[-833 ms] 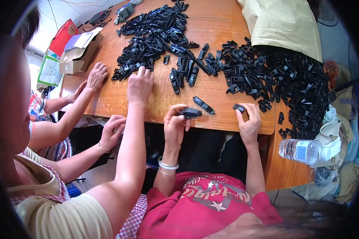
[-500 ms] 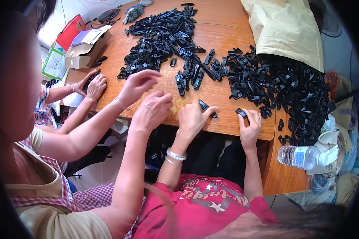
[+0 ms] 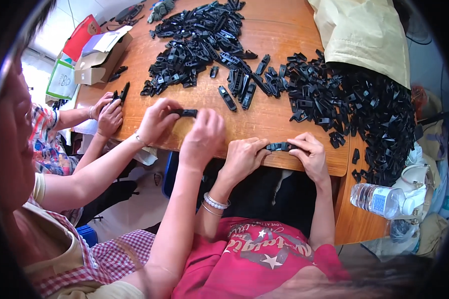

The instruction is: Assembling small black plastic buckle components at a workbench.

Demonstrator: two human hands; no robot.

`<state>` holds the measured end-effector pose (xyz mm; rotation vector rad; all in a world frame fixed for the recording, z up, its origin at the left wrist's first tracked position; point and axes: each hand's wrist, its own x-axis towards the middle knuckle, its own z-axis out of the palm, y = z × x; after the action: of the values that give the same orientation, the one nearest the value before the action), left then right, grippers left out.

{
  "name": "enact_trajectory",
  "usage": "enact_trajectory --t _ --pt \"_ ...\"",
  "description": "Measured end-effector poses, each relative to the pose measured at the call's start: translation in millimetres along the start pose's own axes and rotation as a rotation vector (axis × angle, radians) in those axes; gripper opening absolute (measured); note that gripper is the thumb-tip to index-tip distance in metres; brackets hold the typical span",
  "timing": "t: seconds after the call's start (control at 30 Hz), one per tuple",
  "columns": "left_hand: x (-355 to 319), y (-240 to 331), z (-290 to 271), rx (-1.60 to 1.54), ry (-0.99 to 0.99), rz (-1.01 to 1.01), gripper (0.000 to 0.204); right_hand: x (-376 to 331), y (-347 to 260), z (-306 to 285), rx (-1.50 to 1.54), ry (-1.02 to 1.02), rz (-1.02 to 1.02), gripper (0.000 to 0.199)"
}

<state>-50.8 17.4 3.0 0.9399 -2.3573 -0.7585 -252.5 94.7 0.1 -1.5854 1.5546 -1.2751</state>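
Right now my left hand (image 3: 244,157) and right hand (image 3: 309,154) are both pinched onto one black plastic clip (image 3: 279,146), held between them at the near edge of the table (image 3: 264,114). Heaps of loose black clips (image 3: 344,94) lie just beyond my hands. Left of mine, another person's hands (image 3: 184,127) grip a second clip (image 3: 187,113).

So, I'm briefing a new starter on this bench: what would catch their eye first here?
Big heaps of black plastic parts cover the far and right side of the wooden table. At its near edge, the left hand and right hand pinch one black buckle between them. Just to the left, a co-worker's hands hold another piece.
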Motion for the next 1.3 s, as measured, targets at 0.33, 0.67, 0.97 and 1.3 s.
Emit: enact_trajectory --t 0.33,0.67,0.97,1.3 --pt "-8.0 0.8 3.2 -0.018 0.032 -0.009 0.019 4.2 -2.7 22.8 -0.172 -0.018 -0.099 0.025" --pt "-103.5 -14.0 -32.1 0.380 0.212 -0.173 0.023 30.3 8.9 4.3 -0.633 0.362 -0.167 0.016" --pt "64.4 -25.0 -2.7 0.444 0.356 -0.063 0.020 31.4 6.7 12.3 -0.450 0.369 -0.159 0.011" --pt "26.7 3.1 -2.4 0.137 0.135 0.221 0.026 -17.9 -4.2 11.0 -0.355 0.340 0.075 0.018"
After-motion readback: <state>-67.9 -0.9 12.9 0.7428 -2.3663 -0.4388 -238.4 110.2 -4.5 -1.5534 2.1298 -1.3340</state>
